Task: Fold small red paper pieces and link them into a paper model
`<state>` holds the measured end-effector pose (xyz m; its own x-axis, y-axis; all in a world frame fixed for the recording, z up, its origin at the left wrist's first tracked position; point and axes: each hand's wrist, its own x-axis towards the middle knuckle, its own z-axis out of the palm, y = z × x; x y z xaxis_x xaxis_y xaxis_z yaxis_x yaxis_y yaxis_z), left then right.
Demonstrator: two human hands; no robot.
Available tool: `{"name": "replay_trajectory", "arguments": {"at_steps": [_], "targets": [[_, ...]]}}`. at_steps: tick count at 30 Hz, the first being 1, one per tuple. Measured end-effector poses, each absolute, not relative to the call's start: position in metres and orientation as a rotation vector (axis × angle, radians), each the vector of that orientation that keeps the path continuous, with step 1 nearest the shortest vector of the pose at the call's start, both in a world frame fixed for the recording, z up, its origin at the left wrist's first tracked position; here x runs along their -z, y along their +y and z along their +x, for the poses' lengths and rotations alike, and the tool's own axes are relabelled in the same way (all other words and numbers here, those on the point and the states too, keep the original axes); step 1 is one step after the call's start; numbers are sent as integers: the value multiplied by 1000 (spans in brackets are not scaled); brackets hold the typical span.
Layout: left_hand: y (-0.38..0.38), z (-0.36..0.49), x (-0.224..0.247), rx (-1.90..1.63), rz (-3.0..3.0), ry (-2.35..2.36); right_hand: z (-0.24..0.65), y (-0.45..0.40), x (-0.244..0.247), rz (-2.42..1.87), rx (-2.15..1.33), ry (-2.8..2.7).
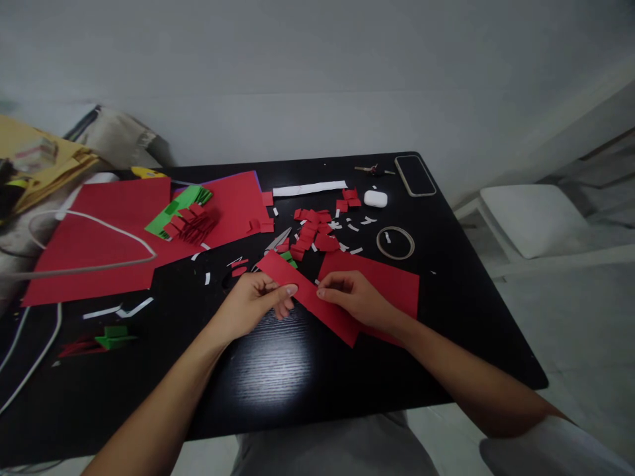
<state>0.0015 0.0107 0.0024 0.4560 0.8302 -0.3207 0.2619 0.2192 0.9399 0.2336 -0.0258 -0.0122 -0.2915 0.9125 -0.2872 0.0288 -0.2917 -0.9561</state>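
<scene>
A long red paper strip (308,295) slants over the black table, its near end lower right. My left hand (255,301) is closed on the strip's far part, thumb on top and fingers beneath. My right hand (360,299) is closed in a pinch at the strip's upper edge. A small white bit shows by those fingertips; whether they hold it or the paper is unclear. Under my right hand lies a larger red sheet (394,285). Scissors (278,239) lie just beyond the strip, their handles partly hidden. Folded red paper pieces (308,231) are heaped behind my hands.
Large red sheets (114,225) cover the left, bearing a green paper piece (171,210) and crossed by a white cable (116,228). Toward the back right are a phone (415,176), keys (376,170), a white earbud case (376,198) and a tape roll (411,246). White scraps are scattered about.
</scene>
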Motion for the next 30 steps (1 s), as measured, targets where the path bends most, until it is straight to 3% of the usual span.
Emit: {"name": "replay_trajectory", "arguments": {"at_steps": [19, 30], "targets": [[-13, 33, 2, -819, 1269, 1133, 224, -35, 14, -1247, -1490, -1372], [6, 6, 1, -1132, 1111, 1266, 230, -30, 5, -1229, -1553, -1280]]}}
